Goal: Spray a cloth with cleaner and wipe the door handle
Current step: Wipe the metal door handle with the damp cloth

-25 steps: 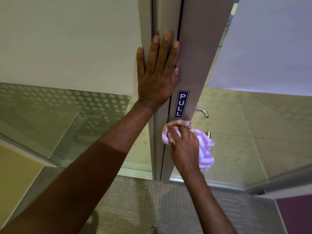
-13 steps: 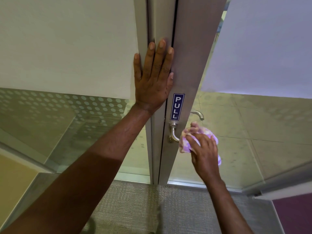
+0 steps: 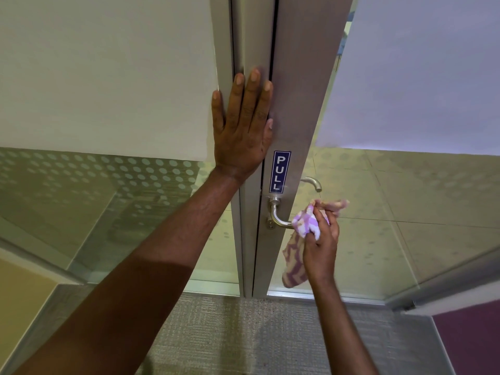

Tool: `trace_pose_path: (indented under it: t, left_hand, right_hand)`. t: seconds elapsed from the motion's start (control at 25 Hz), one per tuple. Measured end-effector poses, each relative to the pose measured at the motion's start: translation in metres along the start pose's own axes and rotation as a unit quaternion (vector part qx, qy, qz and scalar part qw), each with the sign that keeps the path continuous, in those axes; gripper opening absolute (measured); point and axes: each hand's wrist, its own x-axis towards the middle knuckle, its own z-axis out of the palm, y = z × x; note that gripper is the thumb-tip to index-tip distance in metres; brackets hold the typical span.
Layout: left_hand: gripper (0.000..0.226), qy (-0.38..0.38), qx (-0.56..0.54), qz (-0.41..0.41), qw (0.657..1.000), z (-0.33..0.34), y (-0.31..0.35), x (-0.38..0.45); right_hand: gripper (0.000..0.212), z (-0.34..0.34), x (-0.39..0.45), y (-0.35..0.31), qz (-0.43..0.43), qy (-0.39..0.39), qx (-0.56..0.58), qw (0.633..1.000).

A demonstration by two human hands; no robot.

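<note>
Cloth (image 3: 307, 226) covers the outer end of the handle (image 3: 277, 216), clamped in the right hand (image 3: 320, 246); its fingertips are hidden. Left hand (image 3: 242, 127) lies flat, spread, on the door frame (image 3: 250, 239).

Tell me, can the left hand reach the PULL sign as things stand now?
Probably yes. The left hand lies flat on the door frame, just left of the PULL sign, with nothing between them. The right hand is lower, holding the cloth.
</note>
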Motion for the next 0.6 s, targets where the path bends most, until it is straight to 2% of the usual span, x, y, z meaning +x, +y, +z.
trace_pose_path:
  t: [0.16,0.28,0.36,0.44,0.52,0.6]
  left_hand:
    - [0.051,-0.008,0.001,0.000,1.000,-0.004,0.001,0.001]
    - [0.050,-0.016,-0.011,-0.011,1.000,-0.010,0.002,0.003]
    - [0.051,-0.036,-0.021,-0.017,0.999,-0.016,0.004,0.003]
    - [0.053,-0.067,-0.040,-0.030,0.997,-0.025,0.009,0.004]
    - [0.057,-0.094,-0.047,-0.062,0.992,-0.038,0.021,0.005]
    - [0.060,-0.106,-0.062,-0.112,0.986,-0.056,0.038,0.005]
  right_hand:
    - [0.064,-0.009,-0.019,-0.006,0.093,0.020,0.066,0.993]
    - [0.054,-0.037,-0.028,-0.013,0.160,-0.009,0.182,0.970]
    - [0.053,-0.053,-0.037,-0.020,0.194,-0.067,0.324,0.923]
    - [0.050,-0.065,-0.049,-0.026,0.228,-0.125,0.450,0.855]
    - [0.043,-0.074,-0.056,-0.031,0.277,-0.162,0.511,0.798]
    - [0.045,-0.081,-0.059,-0.034,0.294,-0.202,0.543,0.760]
